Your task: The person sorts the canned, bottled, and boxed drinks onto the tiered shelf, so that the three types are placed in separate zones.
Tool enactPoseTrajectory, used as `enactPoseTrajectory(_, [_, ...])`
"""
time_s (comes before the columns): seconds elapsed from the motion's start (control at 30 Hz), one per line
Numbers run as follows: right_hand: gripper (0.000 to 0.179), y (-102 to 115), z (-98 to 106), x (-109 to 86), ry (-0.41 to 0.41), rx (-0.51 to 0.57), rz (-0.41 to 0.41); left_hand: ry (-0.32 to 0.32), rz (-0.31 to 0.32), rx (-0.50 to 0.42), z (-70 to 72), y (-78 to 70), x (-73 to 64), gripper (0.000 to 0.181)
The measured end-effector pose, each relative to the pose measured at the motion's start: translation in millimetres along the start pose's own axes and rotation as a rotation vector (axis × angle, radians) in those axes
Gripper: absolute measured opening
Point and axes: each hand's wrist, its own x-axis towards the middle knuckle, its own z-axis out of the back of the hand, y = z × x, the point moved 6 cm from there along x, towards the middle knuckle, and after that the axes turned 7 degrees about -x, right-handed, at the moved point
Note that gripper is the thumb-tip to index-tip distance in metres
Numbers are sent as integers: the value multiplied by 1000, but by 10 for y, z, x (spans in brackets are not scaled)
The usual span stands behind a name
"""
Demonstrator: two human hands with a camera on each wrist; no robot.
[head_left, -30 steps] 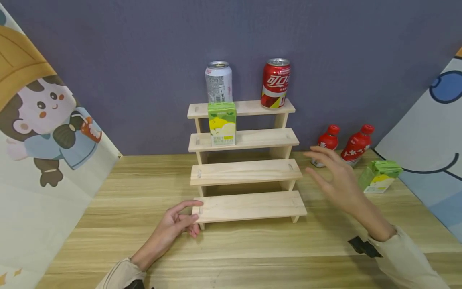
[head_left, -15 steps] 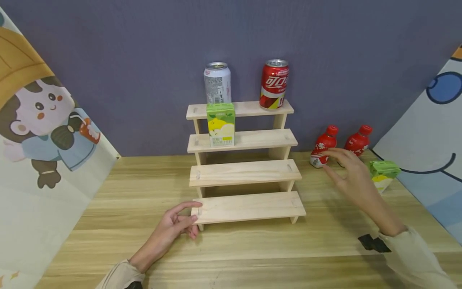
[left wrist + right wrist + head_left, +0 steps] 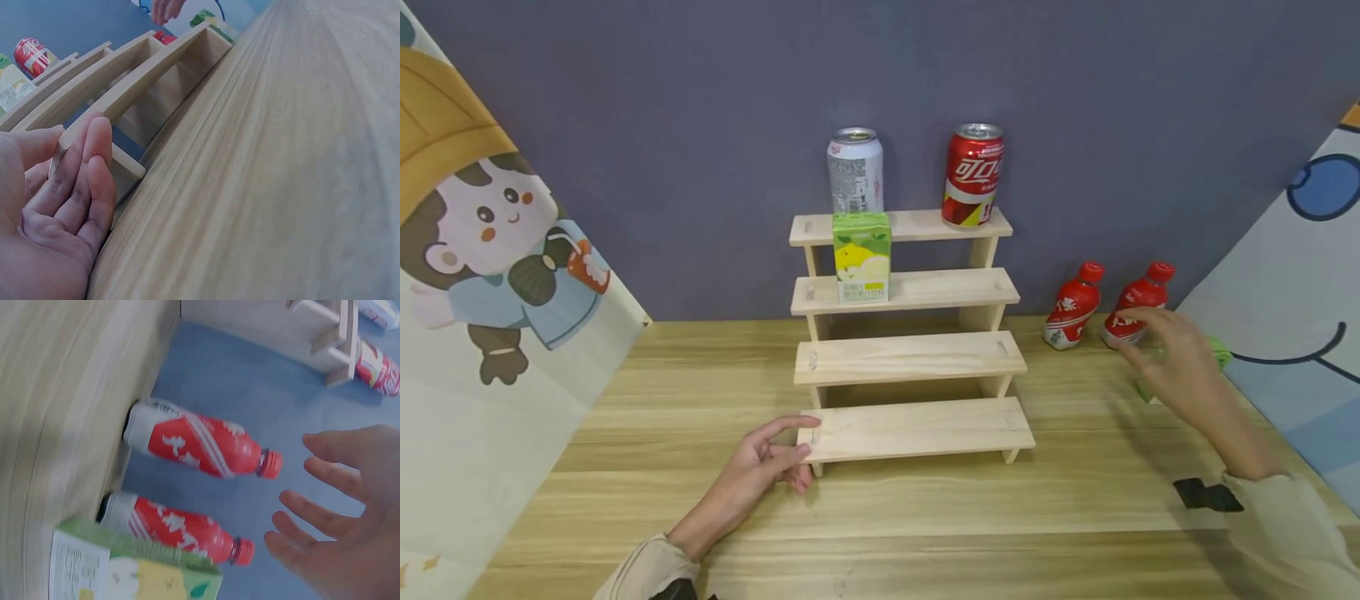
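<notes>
My left hand grips the left end of the lowest step of a four-tier wooden display rack, thumb above and fingers curled at the edge, as the left wrist view shows. To the right of the rack, my right hand hovers with its fingers spread and nothing between them. It partly covers a green juice carton in the head view. Two red-capped bottles stand near its fingertips: the left bottle and the right bottle. In the right wrist view the fingers are apart from both bottle caps.
On the rack's top tier stand a white can and a red cola can. Another green juice carton is on the tier below. A dark blue panel rises behind, with printed panels at both sides of the wooden tabletop.
My right hand has moved to the right, past the left bottle, to the front of the right bottle and over the green carton. The left hand has stayed on the rack.
</notes>
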Motion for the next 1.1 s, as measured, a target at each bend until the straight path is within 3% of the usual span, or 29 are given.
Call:
enactPoseTrajectory(0.1, [38, -103, 52, -7, 7, -24, -2, 0, -1, -2, 0, -3, 1, 44])
enactPoseTrajectory(0.27, [33, -302, 150, -46, 88, -50, -73, 7, -12, -2, -10, -10, 15, 44])
enactPoseTrajectory(0.73, [49, -805, 265, -176, 323, -167, -261, 7, -14, 8, -17, -20, 24, 44])
enactPoseTrajectory(0.9, [49, -948, 277, -237, 382, -160, -305, 4, -2, 18, -14, -14, 10, 44])
enactPoseTrajectory(1.1, [56, -1098, 197, -364, 434, -77, -347, 5, 5, 21, -5, -8, 1, 44])
